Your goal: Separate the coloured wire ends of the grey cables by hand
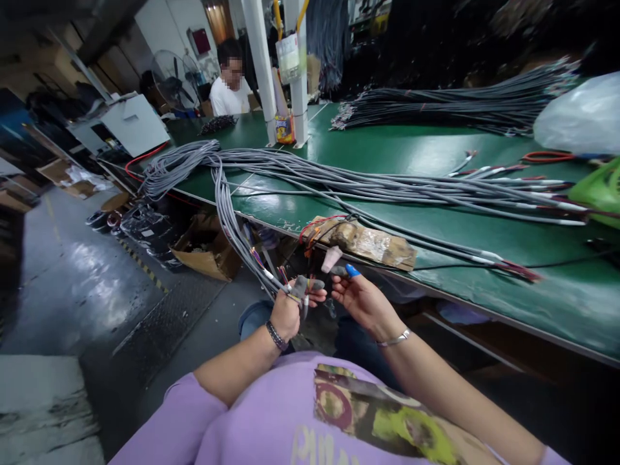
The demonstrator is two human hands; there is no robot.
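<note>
My left hand (285, 313) is closed round the end of a grey cable (268, 274), below the bench's front edge. Grey coverings sit on its thumb and finger, and several cable ends with coloured inner wires lie beside it. Just to the right is my right hand (363, 302), its fingers curled and pinched together, with a blue covering (352, 270) on one fingertip. What the pinch holds, if anything, is too small to make out. A pale pink wrapped piece (332, 259) sticks out from the bench edge right by the right fingertips.
A long bundle of grey cables (339, 177) runs along the green bench (411, 142). A wooden block (378, 244) with orange and red wires lies at the front edge. Black cables (445, 97), a plastic bag (578, 115) and a post (261, 71) stand farther back. A person (227, 93) sits across.
</note>
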